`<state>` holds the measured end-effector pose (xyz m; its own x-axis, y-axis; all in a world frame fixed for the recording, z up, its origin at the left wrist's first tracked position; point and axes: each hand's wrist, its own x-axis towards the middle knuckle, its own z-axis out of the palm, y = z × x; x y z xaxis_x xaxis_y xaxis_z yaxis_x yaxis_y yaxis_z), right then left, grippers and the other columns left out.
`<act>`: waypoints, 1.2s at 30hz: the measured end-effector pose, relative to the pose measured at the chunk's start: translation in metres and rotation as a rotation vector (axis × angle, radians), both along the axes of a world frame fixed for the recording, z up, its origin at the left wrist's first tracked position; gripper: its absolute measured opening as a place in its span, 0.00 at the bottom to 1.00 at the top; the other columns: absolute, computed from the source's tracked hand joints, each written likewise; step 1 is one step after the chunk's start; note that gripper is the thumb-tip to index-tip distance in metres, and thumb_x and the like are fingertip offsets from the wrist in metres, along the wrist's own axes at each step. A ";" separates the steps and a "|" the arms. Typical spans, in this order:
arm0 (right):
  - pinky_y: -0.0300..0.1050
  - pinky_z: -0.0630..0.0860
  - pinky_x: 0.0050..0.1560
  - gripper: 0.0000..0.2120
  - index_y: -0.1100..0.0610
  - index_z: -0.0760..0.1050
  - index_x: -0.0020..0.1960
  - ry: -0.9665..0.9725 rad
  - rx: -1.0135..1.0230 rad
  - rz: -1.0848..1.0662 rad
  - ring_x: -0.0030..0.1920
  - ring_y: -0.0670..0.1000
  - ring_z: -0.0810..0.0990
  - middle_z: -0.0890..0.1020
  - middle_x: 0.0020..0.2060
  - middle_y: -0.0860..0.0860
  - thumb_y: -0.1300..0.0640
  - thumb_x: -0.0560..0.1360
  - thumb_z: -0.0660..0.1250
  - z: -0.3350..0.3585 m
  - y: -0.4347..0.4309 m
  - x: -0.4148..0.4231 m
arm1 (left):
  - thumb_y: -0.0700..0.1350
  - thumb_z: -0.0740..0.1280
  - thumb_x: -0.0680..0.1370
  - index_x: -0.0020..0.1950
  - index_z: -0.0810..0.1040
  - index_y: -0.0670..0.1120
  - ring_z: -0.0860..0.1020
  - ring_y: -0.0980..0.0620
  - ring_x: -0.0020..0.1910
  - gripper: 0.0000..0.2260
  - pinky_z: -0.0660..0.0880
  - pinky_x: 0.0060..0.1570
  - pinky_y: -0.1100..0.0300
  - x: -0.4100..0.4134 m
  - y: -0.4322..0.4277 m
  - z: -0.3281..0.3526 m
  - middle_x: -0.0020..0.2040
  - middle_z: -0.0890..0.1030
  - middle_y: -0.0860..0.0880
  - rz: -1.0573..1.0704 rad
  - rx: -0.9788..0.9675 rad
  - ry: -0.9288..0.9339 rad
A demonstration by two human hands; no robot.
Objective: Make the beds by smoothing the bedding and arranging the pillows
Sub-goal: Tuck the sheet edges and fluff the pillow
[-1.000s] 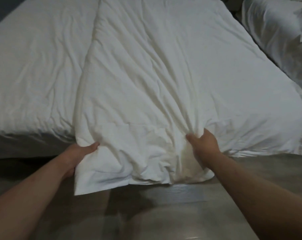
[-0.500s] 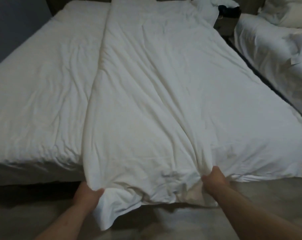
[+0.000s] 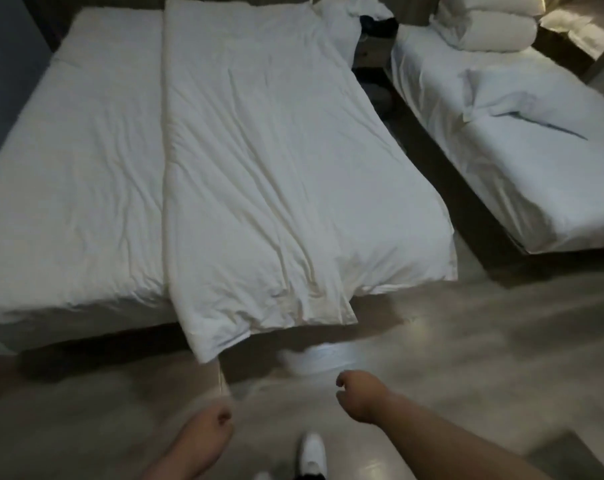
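Scene: A person stands at the foot of a wide bed [image 3: 72,174] in a dim room, looking along its length.
Duvet: The white duvet [image 3: 286,188] lies lengthwise over the bed's right half. It is creased along its length, and its near end hangs past the foot toward the floor [image 3: 467,358]. The left half shows only wrinkled sheet.
Left hand: The left hand [image 3: 215,429] is low and blurred, with its fingers curled. A thin pale strand [image 3: 222,375] runs from the duvet's hanging corner toward it, but whether the hand pinches it cannot be told.
Right hand: The right hand [image 3: 357,398] hovers clear of the duvet, fingers curled in on nothing.
Pillows: Two pillows [image 3: 491,27] are stacked at the head of the second bed [image 3: 522,188], well apart to the right.
Step in hand: Probably spreading the duvet. This is best done by taking both near corners, drawing the duvet left until the bare half is covered and squaring the overhang. Flat palms can then sweep outward along the long creases.
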<state>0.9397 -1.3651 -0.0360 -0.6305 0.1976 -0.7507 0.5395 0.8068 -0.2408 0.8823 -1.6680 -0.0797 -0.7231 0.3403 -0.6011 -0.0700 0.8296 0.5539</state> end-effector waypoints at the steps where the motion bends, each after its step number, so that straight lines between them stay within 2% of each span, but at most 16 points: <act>1: 0.45 0.68 0.65 0.19 0.56 0.71 0.68 0.008 0.013 0.019 0.67 0.56 0.71 0.73 0.67 0.55 0.53 0.79 0.58 0.016 -0.005 0.017 | 0.47 0.64 0.70 0.34 0.72 0.58 0.77 0.58 0.41 0.06 0.71 0.43 0.64 0.010 0.004 0.020 0.38 0.78 0.54 -0.108 -0.069 0.022; 3: 0.46 0.69 0.64 0.19 0.56 0.72 0.67 0.009 0.016 0.036 0.66 0.56 0.72 0.74 0.66 0.55 0.53 0.78 0.58 0.041 -0.010 0.060 | 0.52 0.61 0.67 0.36 0.67 0.60 0.74 0.56 0.43 0.03 0.68 0.43 0.63 0.044 -0.004 0.033 0.42 0.75 0.55 -0.346 -0.110 -0.006; 5: 0.44 0.69 0.62 0.18 0.55 0.73 0.66 0.048 0.030 -0.016 0.65 0.55 0.73 0.75 0.65 0.55 0.53 0.77 0.59 0.052 -0.008 0.095 | 0.54 0.62 0.69 0.38 0.68 0.61 0.74 0.57 0.44 0.03 0.68 0.44 0.64 0.061 -0.001 0.054 0.44 0.75 0.56 -0.431 -0.125 -0.028; 8: 0.43 0.69 0.62 0.18 0.56 0.74 0.65 0.059 0.032 -0.084 0.64 0.55 0.74 0.76 0.64 0.55 0.54 0.77 0.59 0.065 0.006 0.144 | 0.47 0.67 0.74 0.46 0.73 0.56 0.76 0.57 0.49 0.05 0.69 0.48 0.66 0.076 0.005 0.076 0.49 0.78 0.53 -0.391 -0.084 0.001; 10: 0.42 0.69 0.62 0.18 0.57 0.75 0.65 0.061 0.041 -0.149 0.64 0.54 0.74 0.77 0.64 0.55 0.54 0.78 0.60 0.068 0.021 0.170 | 0.44 0.68 0.75 0.47 0.75 0.54 0.77 0.56 0.49 0.05 0.70 0.47 0.66 0.078 0.006 0.079 0.50 0.80 0.51 -0.332 -0.091 0.027; 13: 0.40 0.69 0.60 0.16 0.57 0.76 0.63 0.064 0.051 -0.241 0.62 0.53 0.75 0.79 0.62 0.54 0.55 0.77 0.60 0.071 0.050 0.198 | 0.44 0.67 0.76 0.45 0.75 0.53 0.77 0.57 0.47 0.04 0.69 0.43 0.70 0.080 0.016 0.084 0.48 0.79 0.52 -0.343 -0.125 0.049; 17: 0.39 0.71 0.57 0.15 0.56 0.77 0.61 0.063 0.063 -0.302 0.59 0.53 0.77 0.80 0.59 0.54 0.54 0.77 0.61 0.071 0.097 0.225 | 0.46 0.67 0.76 0.50 0.77 0.51 0.78 0.56 0.50 0.04 0.72 0.51 0.64 0.080 0.048 0.085 0.51 0.80 0.51 -0.379 -0.197 0.013; 20: 0.40 0.72 0.56 0.15 0.58 0.77 0.60 0.065 0.062 -0.308 0.58 0.53 0.78 0.80 0.58 0.54 0.55 0.77 0.61 0.070 0.136 0.241 | 0.46 0.67 0.75 0.53 0.79 0.48 0.78 0.54 0.51 0.08 0.73 0.53 0.62 0.083 0.090 0.089 0.53 0.81 0.49 -0.390 -0.247 0.016; 24: 0.42 0.72 0.58 0.15 0.57 0.77 0.60 0.086 0.059 -0.302 0.58 0.52 0.77 0.80 0.59 0.54 0.54 0.77 0.61 0.069 0.195 0.253 | 0.46 0.66 0.76 0.56 0.79 0.47 0.78 0.52 0.53 0.10 0.73 0.53 0.63 0.093 0.158 0.099 0.55 0.81 0.48 -0.372 -0.253 0.020; 31: 0.40 0.71 0.58 0.16 0.57 0.77 0.61 0.129 0.055 -0.285 0.60 0.52 0.77 0.80 0.59 0.54 0.55 0.76 0.62 0.072 0.286 0.252 | 0.45 0.67 0.76 0.56 0.80 0.44 0.78 0.52 0.54 0.10 0.71 0.55 0.63 0.118 0.267 0.104 0.54 0.80 0.48 -0.317 -0.144 0.021; 36: 0.40 0.71 0.57 0.15 0.56 0.77 0.61 0.100 0.032 -0.286 0.59 0.52 0.78 0.80 0.58 0.53 0.54 0.76 0.62 0.064 0.344 0.221 | 0.46 0.67 0.76 0.57 0.79 0.45 0.78 0.54 0.52 0.11 0.72 0.54 0.63 0.093 0.321 0.097 0.53 0.80 0.50 -0.288 -0.152 -0.046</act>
<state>1.1607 -1.0208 0.0280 -0.6160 0.4002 -0.6786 0.7210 0.6335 -0.2809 0.9757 -1.3466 0.0171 -0.5814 0.4309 -0.6902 0.1572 0.8918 0.4243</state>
